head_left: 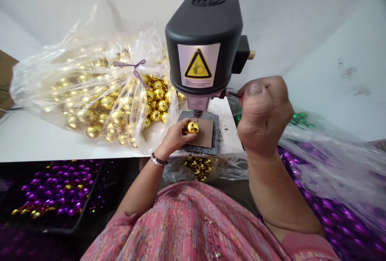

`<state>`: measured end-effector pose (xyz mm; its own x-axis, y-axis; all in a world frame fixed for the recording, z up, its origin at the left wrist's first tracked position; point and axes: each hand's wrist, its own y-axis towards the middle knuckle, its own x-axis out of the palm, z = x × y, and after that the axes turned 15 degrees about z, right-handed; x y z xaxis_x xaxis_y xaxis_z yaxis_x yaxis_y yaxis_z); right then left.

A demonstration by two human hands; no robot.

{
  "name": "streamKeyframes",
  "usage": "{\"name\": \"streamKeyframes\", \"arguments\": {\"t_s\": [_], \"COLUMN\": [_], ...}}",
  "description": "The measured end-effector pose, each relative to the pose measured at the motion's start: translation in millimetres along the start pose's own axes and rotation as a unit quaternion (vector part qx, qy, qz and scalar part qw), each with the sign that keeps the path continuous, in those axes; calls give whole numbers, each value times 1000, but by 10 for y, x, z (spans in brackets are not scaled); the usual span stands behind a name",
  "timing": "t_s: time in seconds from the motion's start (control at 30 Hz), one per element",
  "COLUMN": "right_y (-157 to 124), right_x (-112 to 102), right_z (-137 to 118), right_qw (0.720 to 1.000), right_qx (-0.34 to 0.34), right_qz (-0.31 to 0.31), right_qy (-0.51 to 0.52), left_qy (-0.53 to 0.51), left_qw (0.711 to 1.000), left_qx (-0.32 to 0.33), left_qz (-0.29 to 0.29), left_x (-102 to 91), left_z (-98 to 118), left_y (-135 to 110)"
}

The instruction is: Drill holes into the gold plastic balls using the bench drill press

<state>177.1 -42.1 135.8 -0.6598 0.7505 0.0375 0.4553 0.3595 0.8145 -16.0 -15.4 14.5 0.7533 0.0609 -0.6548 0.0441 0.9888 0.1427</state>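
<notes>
Left hand (174, 138) pinches gold ball (193, 128) between thumb and fingers, on flat brown board (206, 137), close by metal chuck (197, 113). Right hand (265, 116) curled around lever (242, 100), mostly hidden, red part showing. Best kept: ball seated firmly, centred beneath chuck, fingertips low on its sides; lever pressure light, even. Ball round, mirror-smooth, probably thin-shelled. Left of pinching fingers: crinkled translucent bag (37, 76), bulging with gold balls (157, 94).

Two hands (175, 137) — one machine (206, 23), one board (205, 135), one held ball (193, 127) — one ribbon (139, 66).
</notes>
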Motion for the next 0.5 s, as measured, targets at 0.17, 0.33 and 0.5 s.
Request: {"name": "streamKeyframes", "arguments": {"t_s": [0.17, 0.33, 0.5], "right_y": [105, 119, 112], "right_x": [34, 32, 31], "right_z": [-16, -12, -13], "right_qw": [1000, 1000, 1000], "right_qx": [9, 8, 17], "right_qz": [-11, -20, -16], "right_qy": [-4, -9, 1], "left_qy": [50, 85, 104], "left_qw": [997, 992, 989], "left_qx": [51, 92, 91], "left_qz": [-10, -30, -43], "left_x": [4, -20, -36], "left_z": [87, 154, 182], "left_y": [90, 180, 215]}}
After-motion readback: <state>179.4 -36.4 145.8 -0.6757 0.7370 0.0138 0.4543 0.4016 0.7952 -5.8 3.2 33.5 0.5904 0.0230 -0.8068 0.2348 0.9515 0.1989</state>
